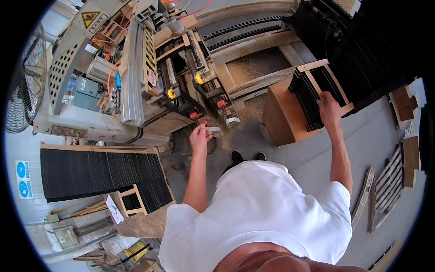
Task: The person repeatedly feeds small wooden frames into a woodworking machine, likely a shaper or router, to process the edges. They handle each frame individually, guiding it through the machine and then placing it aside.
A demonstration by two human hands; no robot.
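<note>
My right hand [330, 111] has its fingers closed on the near rail of a pale wooden frame [312, 80]. The frame lies over a stack of dark slatted pieces on top of a brown wooden box [282, 111]. My left hand [199, 141] is raised beside the front end of a woodworking machine [174, 88], its fingers pinched together. What they hold, if anything, is too small to make out. Just beyond those fingertips are the machine's red clamp parts [195, 115] and a whitish end piece [215, 129].
To the left, a long row of dark panels [99, 172] stands on a bench, with a small wooden frame [132, 199] near its end. Tall dark stacks [362, 68] rise at the far right. Wooden pallets [387, 190] lean at right. Sawdust covers the floor by the machine.
</note>
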